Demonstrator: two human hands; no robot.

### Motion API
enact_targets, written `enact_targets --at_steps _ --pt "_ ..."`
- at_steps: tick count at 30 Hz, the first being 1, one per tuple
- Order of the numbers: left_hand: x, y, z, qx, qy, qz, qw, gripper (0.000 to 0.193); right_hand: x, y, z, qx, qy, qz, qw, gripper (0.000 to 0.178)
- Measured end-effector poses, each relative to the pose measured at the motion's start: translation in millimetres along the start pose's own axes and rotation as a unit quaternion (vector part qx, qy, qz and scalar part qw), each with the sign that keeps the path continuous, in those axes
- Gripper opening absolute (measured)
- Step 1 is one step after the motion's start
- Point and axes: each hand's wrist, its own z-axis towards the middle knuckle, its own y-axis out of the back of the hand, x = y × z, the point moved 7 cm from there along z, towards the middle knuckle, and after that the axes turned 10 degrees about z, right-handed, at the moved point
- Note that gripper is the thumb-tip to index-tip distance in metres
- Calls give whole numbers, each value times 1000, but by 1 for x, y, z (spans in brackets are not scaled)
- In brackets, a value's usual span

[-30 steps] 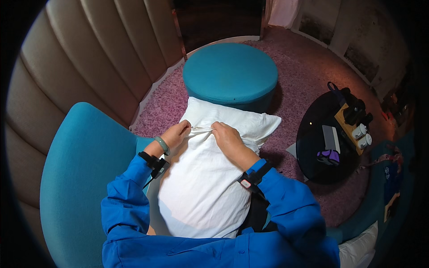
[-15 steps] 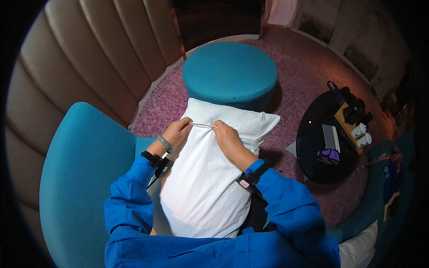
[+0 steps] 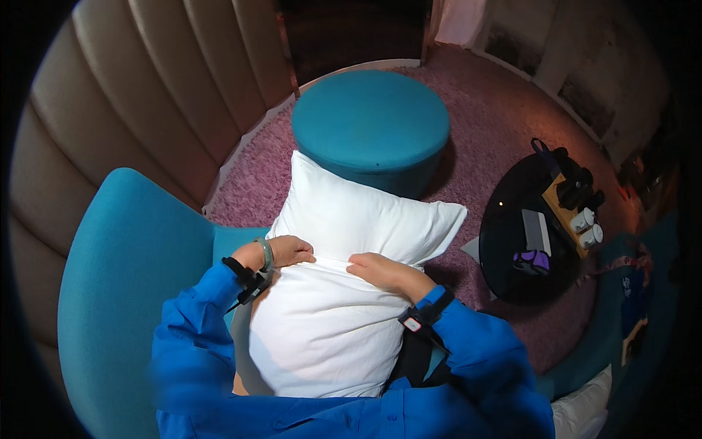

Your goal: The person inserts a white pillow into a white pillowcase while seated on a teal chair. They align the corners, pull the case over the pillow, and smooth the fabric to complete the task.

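A white pillow [image 3: 351, 219] rests on my lap, its far end sticking out of a white pillowcase [image 3: 322, 329] that covers the near part. My left hand [image 3: 287, 250] grips the open edge of the pillowcase at the pillow's left side. My right hand [image 3: 380, 271] pinches the same edge near the middle. Both arms are in blue sleeves with black wrist straps, and a green bangle sits on my left wrist.
I sit in a teal chair [image 3: 124, 278]. A round teal ottoman [image 3: 373, 124] stands ahead on a purple shag rug [image 3: 497, 124]. A small black round table [image 3: 526, 241] with bottles, a box and a purple item is at the right. A padded beige wall [image 3: 131, 95] curves along the left.
My hands have pulled the pillowcase edge back toward me, so much more of the bare pillow now shows beyond them.
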Motion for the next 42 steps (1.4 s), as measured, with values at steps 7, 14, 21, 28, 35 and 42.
enact_targets --at_steps 7,14,21,28,35,42 --pt "13 0 -5 37 -5 -101 994 44 -12 7 -12 -27 -17 66 997 35" --pt "62 20 2 18 89 -61 994 36 -27 13 6 -82 24 84 993 32" --pt "95 47 17 -67 70 -183 978 22 -42 18 15 -121 35 108 986 31" --pt "90 60 44 -181 61 -150 970 17 -40 21 20 -120 17 97 988 33" --pt "94 31 51 -167 150 -212 951 18 -34 32 10 -155 41 102 982 33" --pt "112 27 58 -192 138 -186 954 16 -60 98 -17 -214 42 89 972 21"
